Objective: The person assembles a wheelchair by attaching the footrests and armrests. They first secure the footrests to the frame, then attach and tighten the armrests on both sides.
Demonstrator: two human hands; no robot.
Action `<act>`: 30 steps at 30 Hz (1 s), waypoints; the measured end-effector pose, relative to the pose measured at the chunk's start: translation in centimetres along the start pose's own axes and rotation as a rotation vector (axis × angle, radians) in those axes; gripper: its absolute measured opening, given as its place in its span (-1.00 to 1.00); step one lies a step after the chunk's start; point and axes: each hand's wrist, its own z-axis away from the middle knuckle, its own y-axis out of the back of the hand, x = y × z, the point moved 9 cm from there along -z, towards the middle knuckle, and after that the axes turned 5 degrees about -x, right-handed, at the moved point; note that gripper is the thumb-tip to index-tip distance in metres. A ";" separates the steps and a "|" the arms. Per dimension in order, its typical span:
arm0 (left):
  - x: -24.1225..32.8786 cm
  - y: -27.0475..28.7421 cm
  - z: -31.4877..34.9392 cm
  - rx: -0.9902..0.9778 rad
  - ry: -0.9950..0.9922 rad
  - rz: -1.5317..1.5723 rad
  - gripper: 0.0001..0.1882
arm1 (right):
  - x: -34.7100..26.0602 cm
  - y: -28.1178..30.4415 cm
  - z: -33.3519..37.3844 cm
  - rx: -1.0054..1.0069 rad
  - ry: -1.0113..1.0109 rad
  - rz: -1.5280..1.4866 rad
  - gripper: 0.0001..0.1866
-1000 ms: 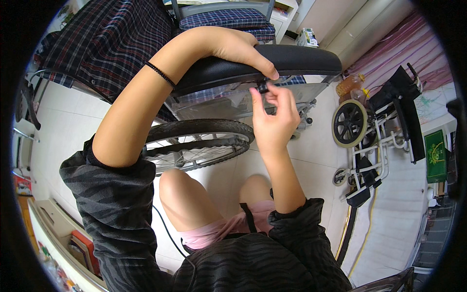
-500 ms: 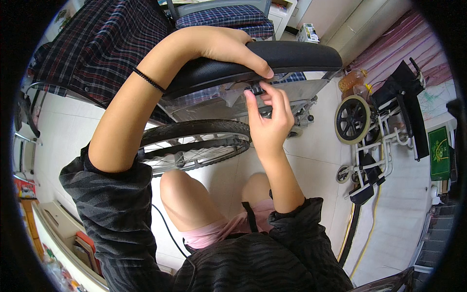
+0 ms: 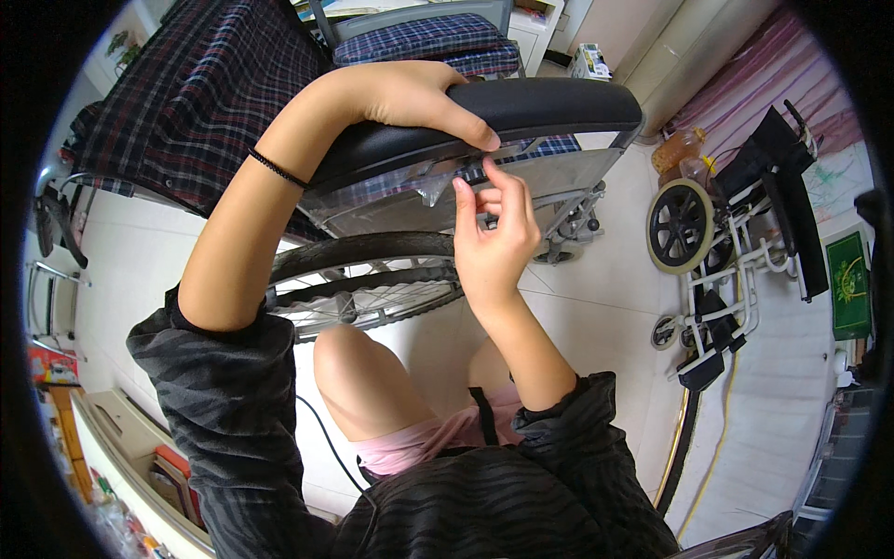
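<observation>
In front of me stands a wheelchair with plaid cloth (image 3: 223, 102) and a padded black armrest (image 3: 568, 107). My left hand (image 3: 414, 101) is wrapped over the armrest from above, its thumb pressing on the near lower edge. Just beneath that thumb, my right hand (image 3: 495, 233) pinches a small black knob (image 3: 473, 172) between thumb and index finger, the other fingers curled. A scrap of clear film (image 3: 432, 191) hangs beside the knob on the grey side panel (image 3: 372, 212). The large spoked wheel (image 3: 372, 252) is below the panel, nearer my knees.
At the right, a second, folded wheelchair (image 3: 740, 233) with white tubing stands by the wall. Behind it are a jug of amber liquid (image 3: 678, 151) and a pink curtain (image 3: 722, 79). An open-fronted cabinet (image 3: 121, 419) holding books is at my lower left. A dark cable hangs by my leg.
Both hands have shifted slightly left in the picture together with the armrest. The left still holds the armrest, and the right still pinches the knob, its fingers turned a little.
</observation>
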 end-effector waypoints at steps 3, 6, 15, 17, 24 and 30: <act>0.3 0.1 0.0 0.008 -0.004 -0.047 -0.28 | -0.2 -0.1 0.1 -0.002 -0.018 0.006 -0.71; 0.8 0.4 0.5 0.067 0.013 -0.120 -0.22 | 0.3 -0.3 0.2 -0.067 -0.050 -0.028 -0.64; 1.2 2.0 16.2 1.072 0.002 -0.468 -0.44 | 3.7 5.4 0.6 -0.082 -0.114 -0.216 -0.45; 0.3 0.1 19.2 1.145 0.077 -0.515 -0.48 | 4.3 6.3 0.6 -0.098 -0.169 -0.192 -0.54; 1.4 -10.4 22.4 1.009 -0.005 -0.458 -0.40 | 1.4 7.3 2.7 -0.190 -0.050 0.009 -0.69; 0.0 -7.7 21.9 0.965 0.031 -0.525 -0.42 | -0.2 4.8 -1.7 -0.243 0.005 0.158 -0.81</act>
